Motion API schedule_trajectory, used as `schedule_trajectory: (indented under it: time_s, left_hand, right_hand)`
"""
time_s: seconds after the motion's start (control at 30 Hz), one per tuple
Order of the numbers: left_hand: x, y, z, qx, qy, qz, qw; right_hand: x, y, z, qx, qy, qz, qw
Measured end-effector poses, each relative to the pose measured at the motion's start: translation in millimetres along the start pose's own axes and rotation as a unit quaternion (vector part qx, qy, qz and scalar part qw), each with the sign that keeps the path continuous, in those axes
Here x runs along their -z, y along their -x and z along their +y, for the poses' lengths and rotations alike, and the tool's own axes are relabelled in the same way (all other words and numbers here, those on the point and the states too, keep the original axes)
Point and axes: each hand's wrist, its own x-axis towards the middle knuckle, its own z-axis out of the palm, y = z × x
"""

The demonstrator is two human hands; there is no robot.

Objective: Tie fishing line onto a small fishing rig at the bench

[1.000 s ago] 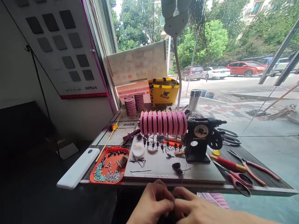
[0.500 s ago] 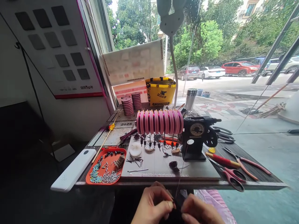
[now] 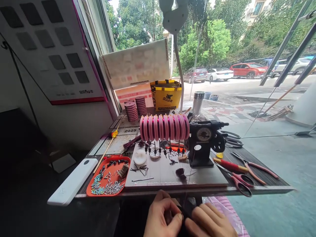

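Note:
My left hand (image 3: 164, 215) is low in the middle, below the table's front edge, with thumb and forefinger pinched. Whatever sits in that pinch is small and dark, and I cannot make it out. Close beside it on the right, my right hand (image 3: 209, 219) has curled fingers, its fingertips hidden against dark material. A thin thread runs down toward the hands from above. Beyond them, a row of pink spools (image 3: 164, 127) sits on the shaft of a black winding machine (image 3: 201, 148), small black weights hanging below. A dark tassel (image 3: 181, 173) lies on the board (image 3: 158, 179).
Left on the table are an orange tray (image 3: 108, 177) of beads and a white power bank (image 3: 72, 181). Scissors (image 3: 240, 181) and pliers (image 3: 249, 168) lie right. Behind stand stacked spools (image 3: 131, 112), a yellow bag (image 3: 166, 95) and a metal tumbler (image 3: 198, 102).
My right hand has turned, its back now facing up more, and has shifted slightly left. The left hand keeps its pinch. The whole view has swung slightly, moving the table scene left.

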Motion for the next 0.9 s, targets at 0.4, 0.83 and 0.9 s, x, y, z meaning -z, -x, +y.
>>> schedule_trajectory:
  time_s: [0.4,0.83,0.9]
  left_hand:
    - [9,-2,-10,-0.010,0.078,0.013,0.997]
    - [-5,-2,-32,-0.498,-0.363,0.263,0.742]
    - [0,-6,-30,-0.534,-0.358,0.225,0.732]
  right_hand:
    - [-7,-63,34,0.099,-0.185,-0.239,0.948]
    - [-6,-85,34,-0.187,-0.292,-0.380,0.858]
    - [-3,-90,36,-0.202,-0.305,-0.399,0.841]
